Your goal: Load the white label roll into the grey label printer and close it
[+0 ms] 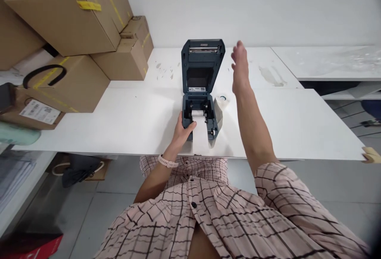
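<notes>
A dark blue label printer (214, 110) stands on the white table with its lid (186, 66) raised and tilted back. Inside it sits a small label roll (197, 113), and a white paper strip (200, 138) runs out of the front toward the table edge. My left hand (180, 132) grips the printer's left front side, with the thumb over the edge of the strip and the fingers mostly hidden along the outer wall. Raised in the air right of the lid, my right hand (240, 68) is seen edge-on, its fingers extended, with nothing visible in it.
Right beside the printer lie a roll with a bluish core (222, 98) and some crumpled backing paper (218, 116). Cardboard boxes (68, 22) are stacked at the left, by a black curved handle (28, 78). A white wall (253, 8) stands behind the table (143, 120).
</notes>
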`<action>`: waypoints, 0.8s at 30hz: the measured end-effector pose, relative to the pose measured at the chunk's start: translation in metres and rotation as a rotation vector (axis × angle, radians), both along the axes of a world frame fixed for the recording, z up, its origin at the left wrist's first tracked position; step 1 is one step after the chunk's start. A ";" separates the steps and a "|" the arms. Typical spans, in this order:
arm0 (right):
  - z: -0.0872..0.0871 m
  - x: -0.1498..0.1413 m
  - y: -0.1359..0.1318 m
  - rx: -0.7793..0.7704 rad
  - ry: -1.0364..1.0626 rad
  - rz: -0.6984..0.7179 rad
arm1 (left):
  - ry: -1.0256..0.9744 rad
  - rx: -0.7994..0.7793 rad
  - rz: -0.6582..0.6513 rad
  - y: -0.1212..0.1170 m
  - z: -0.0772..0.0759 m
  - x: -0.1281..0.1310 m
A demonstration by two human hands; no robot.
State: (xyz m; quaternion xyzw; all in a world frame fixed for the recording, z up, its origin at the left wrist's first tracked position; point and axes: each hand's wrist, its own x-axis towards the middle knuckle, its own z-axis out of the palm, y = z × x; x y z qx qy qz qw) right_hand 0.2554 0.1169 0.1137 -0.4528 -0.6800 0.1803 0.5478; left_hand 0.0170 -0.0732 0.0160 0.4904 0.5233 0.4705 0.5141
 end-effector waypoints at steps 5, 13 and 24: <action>0.006 -0.021 0.027 -0.133 0.071 0.211 | -0.083 -0.105 -0.006 -0.023 0.003 -0.014; -0.046 -0.030 -0.165 -0.176 -0.010 0.125 | -0.191 -0.104 0.065 -0.014 0.014 -0.021; -0.084 -0.039 -0.211 -0.484 0.082 0.105 | -0.189 -0.073 0.008 -0.013 0.026 0.001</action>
